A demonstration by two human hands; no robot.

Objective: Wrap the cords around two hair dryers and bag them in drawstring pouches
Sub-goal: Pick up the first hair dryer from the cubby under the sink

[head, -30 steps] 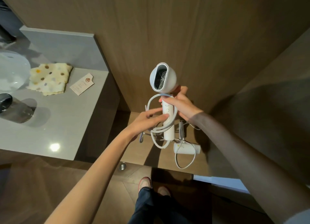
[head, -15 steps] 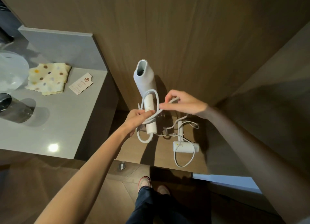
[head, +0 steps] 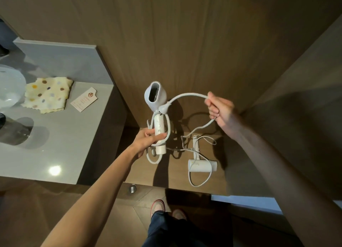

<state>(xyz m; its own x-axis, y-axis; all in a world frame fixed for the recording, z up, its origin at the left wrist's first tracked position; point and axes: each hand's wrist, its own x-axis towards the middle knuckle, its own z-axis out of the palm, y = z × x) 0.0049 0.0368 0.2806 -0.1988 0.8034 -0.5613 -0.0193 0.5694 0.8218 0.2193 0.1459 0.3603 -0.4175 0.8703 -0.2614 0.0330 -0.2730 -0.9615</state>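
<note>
Sitting beneath the held cord [head: 187, 96], another dryer [head: 201, 165] occupies the shelf [head: 174, 179].

The left hand [head: 146, 141] covers the middle of the handle of the dryer [head: 159, 123], and the loops of cord [head: 187, 96] pass out of sight behind its fingers. The fist of the right hand [head: 219, 110] hides the stretch of cord it grips. Lower down, thin cords cross near the second dryer [head: 201, 165]; which cord belongs to which dryer cannot be told. The basin [head: 9, 87] and a dark glass [head: 13, 134] are cut off by the left edge. The print on the card [head: 84, 99] is too small to read. Both arms run off the bottom edge.
</note>
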